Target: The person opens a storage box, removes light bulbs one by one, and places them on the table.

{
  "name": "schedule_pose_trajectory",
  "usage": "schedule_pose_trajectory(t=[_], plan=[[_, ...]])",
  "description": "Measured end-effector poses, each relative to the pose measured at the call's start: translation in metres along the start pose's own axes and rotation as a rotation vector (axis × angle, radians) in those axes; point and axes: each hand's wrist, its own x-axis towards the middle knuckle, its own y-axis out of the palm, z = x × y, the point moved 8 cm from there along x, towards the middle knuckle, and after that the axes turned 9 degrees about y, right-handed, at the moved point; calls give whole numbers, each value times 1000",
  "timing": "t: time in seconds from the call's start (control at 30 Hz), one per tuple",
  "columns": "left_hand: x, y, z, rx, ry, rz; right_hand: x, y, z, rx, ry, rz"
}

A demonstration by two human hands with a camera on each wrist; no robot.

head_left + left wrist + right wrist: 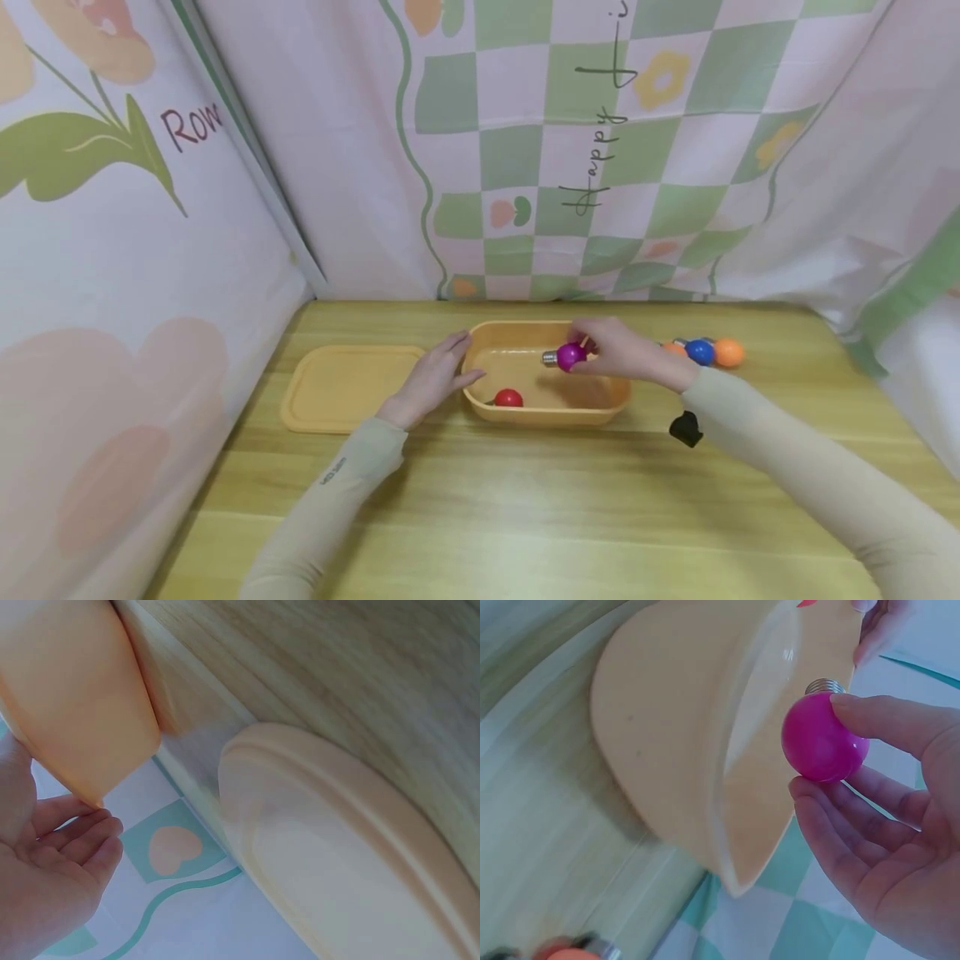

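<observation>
My right hand (611, 348) pinches a purple light bulb (572, 357) between thumb and fingers, above the orange plastic box (546, 415). The metal screw base of this bulb points left in the head view. In the right wrist view the same bulb (825, 739) looks magenta, with the thumb on its upper side and fingers below. My left hand (433, 375) holds the box's left end, its thumb over the rim and its fingers at the back corner. Inside the box, near the front wall, lies a red bulb (508, 398).
The box's flat orange lid (352, 390) lies on the wooden table left of the box. Right of it, partly behind the right forearm, are a blue bulb (701, 352) and an orange bulb (728, 352). A patterned curtain (510, 158) hangs along the table's back edge.
</observation>
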Motion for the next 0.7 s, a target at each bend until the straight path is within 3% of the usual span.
schedule_pose_trajectory(t=[0.5,0.7], plan=[[0,2,-1,-1,0,21,-43,-41,-38,7,174,-108],[0,2,-1,12,8,15,-64,-50,-59,6,207,-147]])
